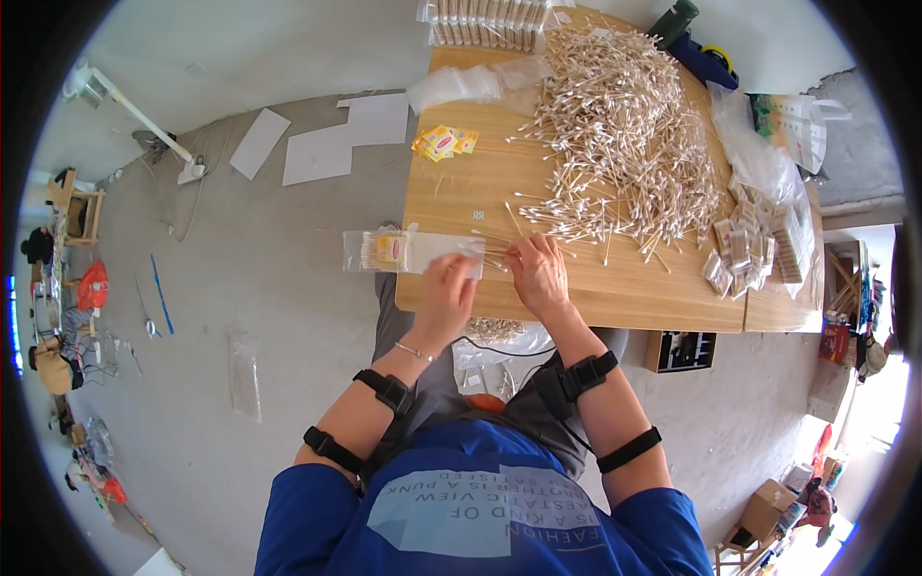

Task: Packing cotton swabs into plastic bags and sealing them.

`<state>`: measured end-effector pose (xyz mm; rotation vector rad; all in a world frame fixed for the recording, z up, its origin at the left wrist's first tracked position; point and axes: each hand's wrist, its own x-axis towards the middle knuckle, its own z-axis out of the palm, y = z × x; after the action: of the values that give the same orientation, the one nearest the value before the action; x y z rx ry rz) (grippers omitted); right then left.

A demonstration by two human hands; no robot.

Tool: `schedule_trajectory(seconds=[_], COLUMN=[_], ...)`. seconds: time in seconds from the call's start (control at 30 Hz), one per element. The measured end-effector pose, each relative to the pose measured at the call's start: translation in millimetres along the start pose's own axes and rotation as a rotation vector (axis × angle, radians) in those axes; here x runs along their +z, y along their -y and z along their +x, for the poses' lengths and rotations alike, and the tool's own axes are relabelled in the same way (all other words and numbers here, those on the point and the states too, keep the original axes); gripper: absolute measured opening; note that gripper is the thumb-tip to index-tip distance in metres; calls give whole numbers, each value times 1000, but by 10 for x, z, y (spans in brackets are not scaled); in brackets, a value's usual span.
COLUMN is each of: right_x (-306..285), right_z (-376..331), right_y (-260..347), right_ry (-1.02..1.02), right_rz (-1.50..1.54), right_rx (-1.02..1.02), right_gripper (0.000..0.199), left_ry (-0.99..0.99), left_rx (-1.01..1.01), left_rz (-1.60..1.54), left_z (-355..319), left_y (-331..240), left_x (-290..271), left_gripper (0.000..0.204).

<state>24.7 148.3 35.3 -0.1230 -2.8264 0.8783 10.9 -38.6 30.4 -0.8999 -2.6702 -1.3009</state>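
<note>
At the near left edge of the table lies a long clear plastic bag [355,252], its left end reaching out past the edge. Inside it is a small pack of cotton swabs with a yellow label [390,249]. My left hand [449,283], fingers bent and blurred, is over the bag's right end; its grip is not plain. Just to the right, my right hand [540,274] pinches a few cotton swabs [495,251] that point left toward the bag. Several loose swabs lie around its fingertips, in front of a large heap of cotton swabs [624,125].
Yellow labels [444,142] and flat clear bags [456,88] lie on the table's left side, with rows of packed swabs [485,24] behind. Small filled packs [744,245] sit at the right. Below the tabletop, more swabs [495,329] show near my lap.
</note>
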Motion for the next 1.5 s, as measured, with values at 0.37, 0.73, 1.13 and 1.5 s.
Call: schedule_trajectory(seconds=[0.37,0.73,1.13,1.5], right_x=[-22,-198,-203,124], right_z=[0,-768,-417,-154], right_y=[35,42,-298,-171], right_ry=[116,90,-385,-183], right_rz=[-159,-37,-30,139], right_rx=[-30,-151,230,8], right_gripper=[10,8,20,14], left_ry=[-132,-130,99,44], left_rx=[-43,-84,71,116], left_rz=[160,68,162,232], left_z=[99,141,364,260], left_y=[211,146,66,-39], left_x=[53,19,135,284], left_gripper=[46,60,40,37])
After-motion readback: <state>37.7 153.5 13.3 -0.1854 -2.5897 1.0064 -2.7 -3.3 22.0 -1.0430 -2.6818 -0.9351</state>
